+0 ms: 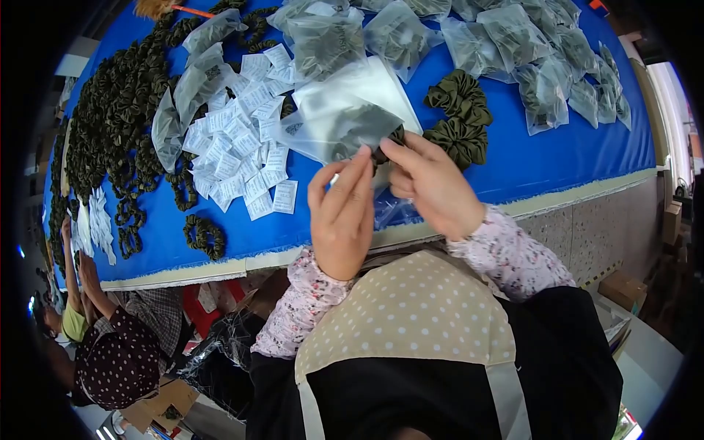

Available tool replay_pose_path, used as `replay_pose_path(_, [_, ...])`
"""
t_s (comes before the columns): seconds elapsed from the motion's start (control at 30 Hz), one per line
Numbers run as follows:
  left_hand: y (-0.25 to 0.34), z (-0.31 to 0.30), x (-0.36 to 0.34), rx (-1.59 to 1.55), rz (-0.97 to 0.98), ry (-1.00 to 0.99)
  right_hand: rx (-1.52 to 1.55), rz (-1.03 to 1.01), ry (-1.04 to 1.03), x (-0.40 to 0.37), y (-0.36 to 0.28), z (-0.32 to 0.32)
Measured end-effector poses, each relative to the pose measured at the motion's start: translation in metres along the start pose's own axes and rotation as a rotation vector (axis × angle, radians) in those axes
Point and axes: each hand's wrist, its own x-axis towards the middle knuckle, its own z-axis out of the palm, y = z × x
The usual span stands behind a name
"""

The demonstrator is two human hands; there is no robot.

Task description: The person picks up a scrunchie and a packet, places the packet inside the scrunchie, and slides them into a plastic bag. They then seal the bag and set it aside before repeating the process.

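Note:
A frosted plastic bag (312, 136) lies across my fingertips, with something dark green partly inside it. My left hand (343, 213) pinches the near edge of this bag between thumb and fingers. At the bag's mouth, my right hand (433, 183) has its thumb and fingers closed on a dark green scrunchie (398, 136), of which only a small part shows. Under the bag is a stack of flat, whitish bags (392, 84). Just right of my right hand lie more dark green scrunchies (462, 121), bunched together.
Small white printed packets (235, 143) are piled left of my hands. Beyond them is a large heap of dark scrunchies (117, 110). Filled frosted bags (513, 40) cover the back right of the blue table (587, 158). A co-worker (121, 345) is at the far left.

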Motion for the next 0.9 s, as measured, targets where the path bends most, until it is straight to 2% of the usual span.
replay_pose_path(0.07, [-0.004,-0.007,0.0,-0.022,-0.031,-0.009,-0.282,0.139,-0.136,-0.01,-0.018,-0.015])
replay_pose_path(0.1, [-0.005,-0.009,0.001,-0.02,-0.036,-0.005,-0.286,0.143,-0.14,-0.012,-0.017,-0.017])
replay_pose_path(0.23, [-0.007,-0.015,0.002,-0.079,0.027,-0.05,-1.283,-0.687,-0.059,-0.024,-0.004,-0.022])
replay_pose_path(0.27, [-0.007,-0.015,0.002,-0.078,0.025,-0.051,-1.282,-0.686,-0.06,-0.023,-0.001,-0.024])
replay_pose_path(0.4, [-0.008,-0.012,0.003,-0.261,0.056,-0.139,-1.657,-0.957,-0.011,-0.007,0.013,-0.019])
replay_pose_path(0.43, [-0.01,-0.012,0.003,-0.262,0.06,-0.141,-1.657,-0.959,-0.006,-0.004,0.013,-0.017])
replay_pose_path(0.57, [-0.022,-0.017,-0.001,-0.429,0.037,-0.256,-2.029,-0.66,0.053,0.004,0.013,-0.009])
replay_pose_path(0.6, [-0.025,-0.02,-0.003,-0.429,0.037,-0.258,-2.028,-0.659,0.054,0.002,0.012,-0.012])
replay_pose_path(0.73, [-0.039,-0.037,-0.012,-0.334,-0.035,-0.161,-1.545,-0.792,0.016,-0.006,0.005,-0.026])
replay_pose_path(0.77, [-0.037,-0.037,-0.011,-0.333,-0.041,-0.158,-1.546,-0.789,0.01,-0.005,0.004,-0.024])
replay_pose_path(0.9, [-0.004,-0.03,0.009,0.29,0.013,0.039,-1.602,-0.944,0.245,-0.003,-0.002,-0.01])
